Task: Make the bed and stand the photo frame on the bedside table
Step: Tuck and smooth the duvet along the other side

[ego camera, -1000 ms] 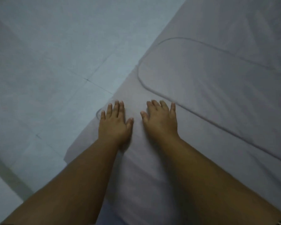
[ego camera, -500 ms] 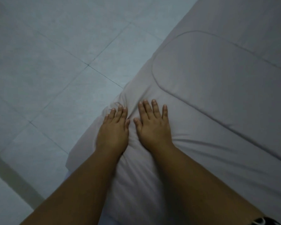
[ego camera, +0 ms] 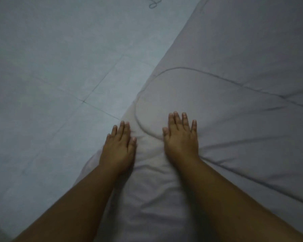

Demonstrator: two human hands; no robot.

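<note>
Both hands were flat and palms down, fingers straight and close together, just pressing, not gripping anything. Left hand (ego camera: 118, 145) sat right at the edge of the quilt (ego camera: 234, 123), next to where the fabric dropped toward the floor (ego camera: 59, 67). Right hand (ego camera: 181, 138) was a little apart from it, further in, with its fingertips (ego camera: 184, 116) lying past a stitched seam (ego camera: 182, 68).

Quilt was a pale greyish lilac, soft and puffy looking, matte cloth with shallow creases fanning out from the right wrist. That seam was a thin raised line that bent round a rounded corner, then ran off to the right. The quilt filled the right side and bottom of the head view.

Floor on the left was big pale square tiles, smooth, with thin dark grout lines crossing. Light was dim and bluish. Some thin looped cord (ego camera: 153, 3) lay on the tiles at the top edge, too small to tell what it was.
</note>
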